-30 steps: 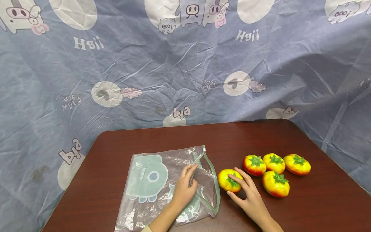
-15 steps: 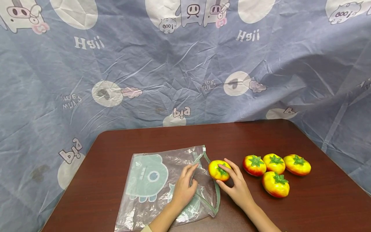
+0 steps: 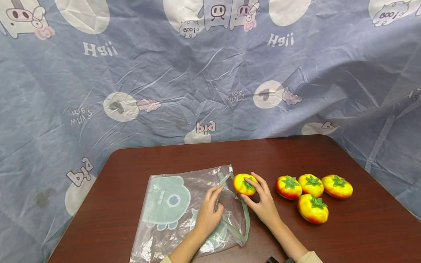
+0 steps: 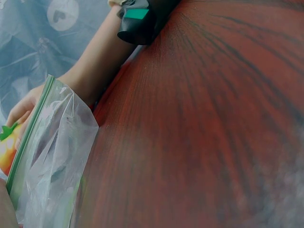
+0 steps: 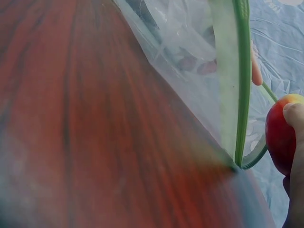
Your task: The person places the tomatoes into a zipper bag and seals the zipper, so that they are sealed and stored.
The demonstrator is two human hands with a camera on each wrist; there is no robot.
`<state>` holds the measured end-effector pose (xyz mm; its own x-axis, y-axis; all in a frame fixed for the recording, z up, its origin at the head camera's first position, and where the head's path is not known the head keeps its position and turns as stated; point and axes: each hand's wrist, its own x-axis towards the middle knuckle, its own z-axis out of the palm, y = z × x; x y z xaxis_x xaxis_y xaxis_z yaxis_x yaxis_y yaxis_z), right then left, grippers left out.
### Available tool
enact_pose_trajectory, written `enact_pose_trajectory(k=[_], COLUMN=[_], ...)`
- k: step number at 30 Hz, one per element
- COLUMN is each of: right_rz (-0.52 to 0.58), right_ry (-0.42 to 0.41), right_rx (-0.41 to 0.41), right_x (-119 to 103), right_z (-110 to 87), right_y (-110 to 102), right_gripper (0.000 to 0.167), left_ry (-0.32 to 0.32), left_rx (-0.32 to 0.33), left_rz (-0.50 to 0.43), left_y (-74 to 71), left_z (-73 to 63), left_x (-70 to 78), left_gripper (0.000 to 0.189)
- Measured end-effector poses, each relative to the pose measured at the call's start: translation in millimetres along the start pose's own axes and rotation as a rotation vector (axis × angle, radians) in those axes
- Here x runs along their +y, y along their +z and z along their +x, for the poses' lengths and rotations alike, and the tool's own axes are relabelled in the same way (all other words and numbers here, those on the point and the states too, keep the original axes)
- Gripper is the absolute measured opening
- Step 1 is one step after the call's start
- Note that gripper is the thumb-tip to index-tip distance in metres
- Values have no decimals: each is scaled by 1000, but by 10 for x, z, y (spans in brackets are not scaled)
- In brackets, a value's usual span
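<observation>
Blue-grey cloth (image 3: 184,73) printed with cartoon shapes fills the upper part of the head view, and a dark red bench (image 3: 184,157) spans the lower part. Left of centre on it lies a clear plastic bag (image 3: 166,201) with a green creature print, its mouth turned toward the right of the frame. The left hand (image 3: 209,213) rests over that mouth with its fingers curled at the upper rim, seemingly pinching it; the grip suggests that it is there to part the two layers and steady the bag. A white slider (image 3: 231,169) sits at the mouth's far corner, probably out of the way of the gap.

The right hand (image 3: 263,204) is clamped on a yellow-red persimmon (image 3: 241,184), thumb on the near side and fingers across the top and far side, a hold that leaves its left side bare toward the bag. The fruit is at the mouth's upper right edge; whether it touches the rim cannot be told.

Right of centre, four more persimmons (image 3: 313,209) sit in a loose cluster, leaves up, near enough to the right hand for an easy reach, by the look of it.
</observation>
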<state>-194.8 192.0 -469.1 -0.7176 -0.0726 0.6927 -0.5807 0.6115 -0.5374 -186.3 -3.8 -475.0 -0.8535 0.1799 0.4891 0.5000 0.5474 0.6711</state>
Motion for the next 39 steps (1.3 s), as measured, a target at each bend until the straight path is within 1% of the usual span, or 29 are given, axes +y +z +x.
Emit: enact_pose_trajectory(k=[7, 14, 16, 20, 23, 28, 31, 35, 39], right_rz=[-6, -22, -37, -47, -43, -36, -31, -31, -47], right_ry=[39, -10, -4, 41, 50, 43, 63, 80, 66], right_rx=[-14, 5, -11, -52, -57, -49, -68, -116, -163], right_x=[-8, -37, -55, -91, -97, -97, -101, -109, -111], right_z=[21, 50, 57, 68, 70, 64, 57, 48, 41], right_y=[36, 166, 197, 234, 254, 270, 267, 259, 257], right_gripper=[56, 59, 59, 56, 56, 57, 55, 49, 48], left_ry=[-10, -11, -17, -34, -29, 4, 16, 17, 24], left_rx=[-1, 0, -4, -12, 1, 41, 46, 37, 35], left_rz=[-6, 2, 0, -13, -12, 16, 18, 4, 5], left_y=[3, 7, 2, -8, -11, -4, -2, -2, -6], left_z=[1, 6, 7, 10, 10, 7, 7, 5, 1], left_x=[-1, -27, -24, -12, -4, -1, -5, -14, -12], left_gripper=[57, 58, 58, 59, 59, 58, 59, 59, 59])
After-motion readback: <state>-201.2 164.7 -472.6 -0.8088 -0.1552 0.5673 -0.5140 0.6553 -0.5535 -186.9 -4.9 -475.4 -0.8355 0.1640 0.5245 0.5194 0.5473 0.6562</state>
